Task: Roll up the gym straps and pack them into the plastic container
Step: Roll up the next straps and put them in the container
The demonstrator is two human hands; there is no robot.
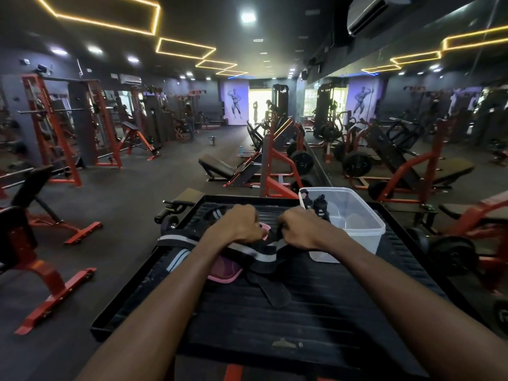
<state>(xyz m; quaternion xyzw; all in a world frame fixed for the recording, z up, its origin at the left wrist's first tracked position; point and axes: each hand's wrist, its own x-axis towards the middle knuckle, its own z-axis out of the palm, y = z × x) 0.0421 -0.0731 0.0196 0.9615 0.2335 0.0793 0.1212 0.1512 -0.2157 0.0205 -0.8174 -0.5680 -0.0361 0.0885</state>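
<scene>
Nearest us, two bare forearms run up from the bottom of the frame across the black ribbed platform [316, 320]. At mid-frame the left hand [238, 225] and the right hand [301, 229] sit side by side, knuckles up, fingers curled down around a black strap with a grey stripe [258, 255]. We judge both are gripping it, though the fingertips are hidden under the knuckles, so whether a roll has been started there is beyond us.

Just below the left hand lies a pink strap [224, 272], loose and flat. A black tail of webbing [275, 294] trails toward the lower centre. Another grey-striped black strap [171, 240] hangs off the platform's left edge, unrolled.

Right of the hands, touching the platform, stands the clear plastic container [365, 226]. In its far left corner we make out two dark rolled bundles [319, 206] standing upright, so some packing is done.

By our reckoning it's the early-to-middle stretch: two in, at least three straps left to roll and pack.
</scene>
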